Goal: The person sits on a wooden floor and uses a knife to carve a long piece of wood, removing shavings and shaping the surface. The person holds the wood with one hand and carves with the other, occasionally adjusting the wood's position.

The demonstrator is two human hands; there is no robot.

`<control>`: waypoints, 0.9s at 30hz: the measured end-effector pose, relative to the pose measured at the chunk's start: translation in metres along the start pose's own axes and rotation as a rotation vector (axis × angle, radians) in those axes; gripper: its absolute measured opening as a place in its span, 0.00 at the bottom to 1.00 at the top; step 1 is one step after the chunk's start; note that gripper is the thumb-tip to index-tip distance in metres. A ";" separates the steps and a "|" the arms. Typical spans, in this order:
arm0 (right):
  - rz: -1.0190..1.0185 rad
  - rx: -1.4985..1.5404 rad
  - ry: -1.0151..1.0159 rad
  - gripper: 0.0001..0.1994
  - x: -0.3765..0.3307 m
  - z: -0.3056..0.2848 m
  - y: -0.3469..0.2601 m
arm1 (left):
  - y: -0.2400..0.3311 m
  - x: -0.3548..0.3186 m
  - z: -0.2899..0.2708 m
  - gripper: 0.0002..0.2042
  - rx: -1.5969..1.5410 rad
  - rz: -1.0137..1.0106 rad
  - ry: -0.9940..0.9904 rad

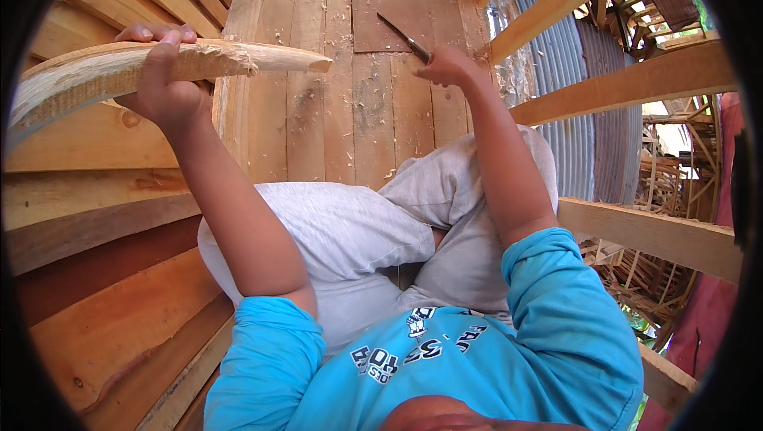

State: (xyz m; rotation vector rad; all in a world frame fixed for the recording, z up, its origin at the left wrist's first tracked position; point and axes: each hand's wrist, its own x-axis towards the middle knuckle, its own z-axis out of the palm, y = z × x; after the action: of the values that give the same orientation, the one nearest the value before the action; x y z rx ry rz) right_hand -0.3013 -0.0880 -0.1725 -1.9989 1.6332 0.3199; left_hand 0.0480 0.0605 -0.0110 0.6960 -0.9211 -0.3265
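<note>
Blue T-shirt cloth [477, 363] with black-and-white printing fills the lower edge, its sleeves bunched above both elbows, and past it light grey trousers [342, 224] of soft, creased fabric cover folded legs. Bare forearms reach forward on either side: the left one slants up and outward with the wrist raised, while the right one runs almost straight ahead, leaning inward. The left hand [171, 85] grips a curved wooden piece [87, 77], one digit crossing its near face and other fingertips showing over the upper edge. That piece sits at upper left, pale and bowed, fibrous along its side, with a ragged, splintered patch before its narrow end. Well apart from it, the right hand [449, 65] has its fingers curled around the handle of a knife [395, 30], whose slim dark blade points forward and leftward above the floor; whether it touches cannot be told. Beneath are brown planks [310, 113] flecked with curled shavings, flanked by a board wall [95, 137] and smooth wooden rails [636, 81], with ribbed metal sheets [556, 73] beyond.
</note>
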 end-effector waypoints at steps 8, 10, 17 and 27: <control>-0.143 -0.675 -0.692 0.28 -0.055 0.111 -0.115 | 0.003 -0.003 0.001 0.11 0.038 -0.029 0.024; -0.118 -0.777 -0.703 0.26 -0.048 0.133 -0.107 | 0.001 -0.001 0.000 0.12 0.017 -0.014 0.008; -0.215 -0.755 -0.605 0.12 -0.043 0.152 -0.101 | -0.004 -0.001 -0.007 0.14 0.018 0.013 -0.032; -0.265 -0.054 -0.566 0.12 -0.013 0.077 -0.080 | -0.005 0.001 -0.011 0.13 0.008 0.007 -0.052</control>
State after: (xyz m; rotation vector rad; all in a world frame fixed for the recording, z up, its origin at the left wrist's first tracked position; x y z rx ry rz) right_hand -0.2165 -0.0253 -0.2101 -1.8996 1.0074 0.7534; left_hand 0.0572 0.0606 -0.0183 0.6944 -0.9745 -0.3358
